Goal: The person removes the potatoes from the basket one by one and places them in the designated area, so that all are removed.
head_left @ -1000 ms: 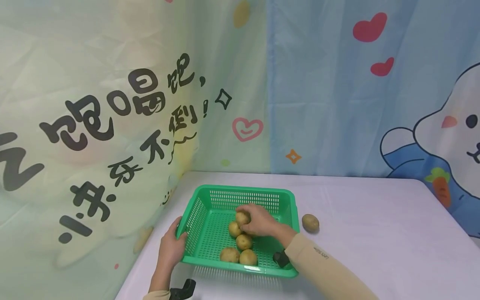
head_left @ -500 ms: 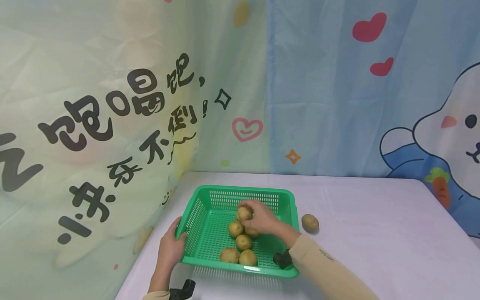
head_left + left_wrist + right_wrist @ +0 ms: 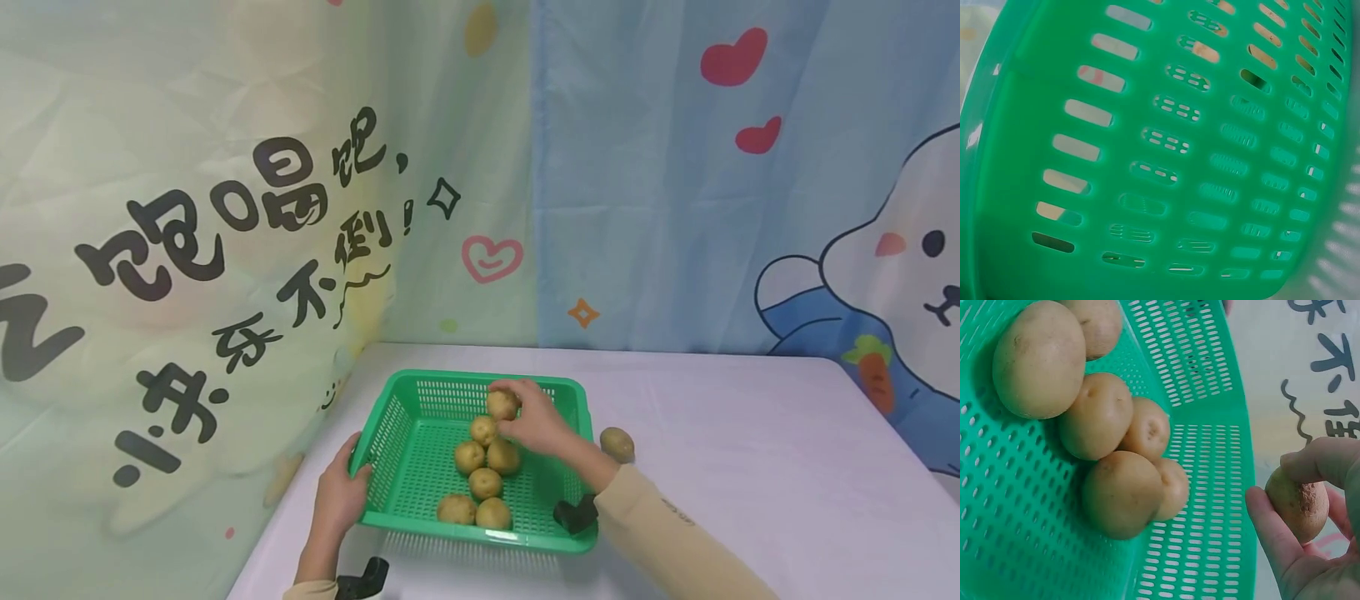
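A green perforated plastic basket point(image 3: 412, 467) stands on the table, and its side wall point(image 3: 1016, 162) fills the left wrist view. My left hand point(image 3: 341, 492) grips the basket's left rim, thumb over the edge; that hand does not show in the left wrist view. Between the thumb and fingers of my right hand point(image 3: 538, 421) is a potato point(image 3: 1300, 503) with a rough brown patch, held over the back part of the basket. Several potatoes point(image 3: 1124, 494) lie on the basket floor below, two of them point(image 3: 456, 508) by the near wall.
One more potato point(image 3: 617, 445) lies on the white tabletop point(image 3: 720, 467), just right of the basket. Behind the table hangs a printed cloth backdrop point(image 3: 637, 208); another part of it rises along the left side.
My right hand has moved up and slightly right, toward the back of the basket, with the potato. Potatoes it covered now show. The left hand keeps its grip on the rim.
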A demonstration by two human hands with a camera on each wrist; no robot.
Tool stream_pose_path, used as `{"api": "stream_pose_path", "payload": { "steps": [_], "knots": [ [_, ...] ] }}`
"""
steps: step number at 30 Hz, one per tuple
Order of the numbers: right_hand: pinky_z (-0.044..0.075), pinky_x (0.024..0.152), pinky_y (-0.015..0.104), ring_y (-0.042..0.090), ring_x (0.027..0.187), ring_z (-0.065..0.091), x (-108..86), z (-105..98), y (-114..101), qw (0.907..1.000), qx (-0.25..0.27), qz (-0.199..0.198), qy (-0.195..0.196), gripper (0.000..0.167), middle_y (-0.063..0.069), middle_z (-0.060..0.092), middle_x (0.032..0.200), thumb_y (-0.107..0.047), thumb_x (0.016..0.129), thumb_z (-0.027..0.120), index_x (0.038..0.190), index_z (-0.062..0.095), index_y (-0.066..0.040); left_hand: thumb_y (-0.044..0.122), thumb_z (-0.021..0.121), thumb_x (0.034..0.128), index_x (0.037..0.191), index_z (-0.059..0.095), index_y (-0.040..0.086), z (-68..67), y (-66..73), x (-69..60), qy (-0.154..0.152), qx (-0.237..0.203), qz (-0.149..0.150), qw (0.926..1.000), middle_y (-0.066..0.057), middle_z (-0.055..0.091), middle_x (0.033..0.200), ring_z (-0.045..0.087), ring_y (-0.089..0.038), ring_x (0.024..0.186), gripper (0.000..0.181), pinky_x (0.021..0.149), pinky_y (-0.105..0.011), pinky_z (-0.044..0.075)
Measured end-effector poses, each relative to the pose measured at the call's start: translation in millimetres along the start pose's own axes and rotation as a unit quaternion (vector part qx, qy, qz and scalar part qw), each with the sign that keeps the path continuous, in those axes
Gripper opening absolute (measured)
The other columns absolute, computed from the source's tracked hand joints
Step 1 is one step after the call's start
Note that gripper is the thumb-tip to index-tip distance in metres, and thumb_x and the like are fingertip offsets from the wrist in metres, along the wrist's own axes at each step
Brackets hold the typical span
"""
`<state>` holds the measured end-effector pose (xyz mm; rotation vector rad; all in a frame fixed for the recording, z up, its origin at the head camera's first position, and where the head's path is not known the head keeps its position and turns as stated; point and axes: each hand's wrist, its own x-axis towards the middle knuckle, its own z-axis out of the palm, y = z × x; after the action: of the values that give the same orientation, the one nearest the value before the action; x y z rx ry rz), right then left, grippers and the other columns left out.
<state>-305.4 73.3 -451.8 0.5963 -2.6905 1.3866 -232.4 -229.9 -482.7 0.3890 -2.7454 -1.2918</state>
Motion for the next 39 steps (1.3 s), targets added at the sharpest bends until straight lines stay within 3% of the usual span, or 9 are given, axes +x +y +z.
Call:
{"api": "stream_pose_path", "payload": {
  "steps": [8, 13, 20, 25, 31, 39],
  "knots": [
    [0.052, 0.076, 0.038, 0.030, 0.103, 0.058, -15.6, -18, 1, 0.9994, 0.019, -0.026, 0.014, 0.051, 0.015, 0.056, 0.125, 0.001, 0.079, 0.070, 0.129, 0.060, -0.007, 0.010, 0.049, 0.0988, 0.152, 0.032, 0.007, 0.6, -1.2, -0.3, 0.000, 0.009, 0.003, 1.0000, -0.029, 0.047, 0.140, 0.055, -0.021, 0.073, 0.056, 0.057, -0.031, 0.042],
    [0.053, 0.077, 0.038, 0.038, 0.111, 0.057, -32.0, -30, 2, 0.9992, 0.038, -0.007, 0.005, 0.052, 0.017, 0.052, 0.131, -0.001, 0.081, 0.071, 0.131, 0.058, -0.008, 0.011, 0.049, 0.0993, 0.153, 0.031, 0.007, 0.7, -1.7, -3.0, -0.006, 0.008, 0.001, 0.9999, -0.029, 0.047, 0.140, 0.053, -0.021, 0.071, 0.056, 0.057, -0.031, 0.041],
    [0.054, 0.067, 0.030, 0.040, 0.112, 0.058, -56.9, -48, 15, 0.9987, 0.046, 0.021, 0.009, 0.056, 0.015, 0.054, 0.134, -0.005, 0.082, 0.073, 0.135, 0.055, -0.009, 0.011, 0.050, 0.0992, 0.152, 0.031, 0.007, 3.8, -3.2, -4.6, -0.009, 0.016, 0.001, 0.9998, -0.029, 0.046, 0.141, 0.054, -0.022, 0.077, 0.057, 0.059, -0.030, 0.041],
    [0.054, 0.073, 0.033, 0.041, 0.115, 0.057, -71.3, -67, 29, 0.9972, 0.060, 0.042, 0.017, 0.059, 0.018, 0.051, 0.138, -0.006, 0.084, 0.073, 0.139, 0.050, -0.006, 0.011, 0.049, 0.0988, 0.153, 0.031, 0.008, 3.9, -1.6, -2.9, -0.011, 0.009, -0.002, 0.9999, -0.027, 0.048, 0.140, 0.053, -0.020, 0.070, 0.057, 0.058, -0.031, 0.042],
    [0.052, 0.081, 0.041, 0.040, 0.118, 0.056, -83.6, -86, 48, 0.9954, 0.037, 0.077, 0.044, 0.060, 0.019, 0.052, 0.137, -0.011, 0.084, 0.074, 0.139, 0.050, -0.008, 0.011, 0.049, 0.0987, 0.152, 0.031, 0.008, 1.5, -2.1, 0.1, -0.005, 0.015, -0.001, 0.9999, -0.028, 0.047, 0.141, 0.052, -0.020, 0.067, 0.057, 0.057, -0.031, 0.042],
    [0.054, 0.079, 0.044, 0.043, 0.113, 0.058, -104.9, -98, 71, 0.9928, 0.002, 0.096, 0.071, 0.055, 0.023, 0.054, 0.135, -0.009, 0.083, 0.074, 0.134, 0.053, -0.003, 0.010, 0.049, 0.0983, 0.153, 0.030, 0.007, 0.7, -1.1, 2.4, -0.004, 0.012, 0.001, 0.9999, -0.029, 0.044, 0.143, 0.053, -0.020, 0.067, 0.058, 0.057, -0.031, 0.042]
  ]
}}
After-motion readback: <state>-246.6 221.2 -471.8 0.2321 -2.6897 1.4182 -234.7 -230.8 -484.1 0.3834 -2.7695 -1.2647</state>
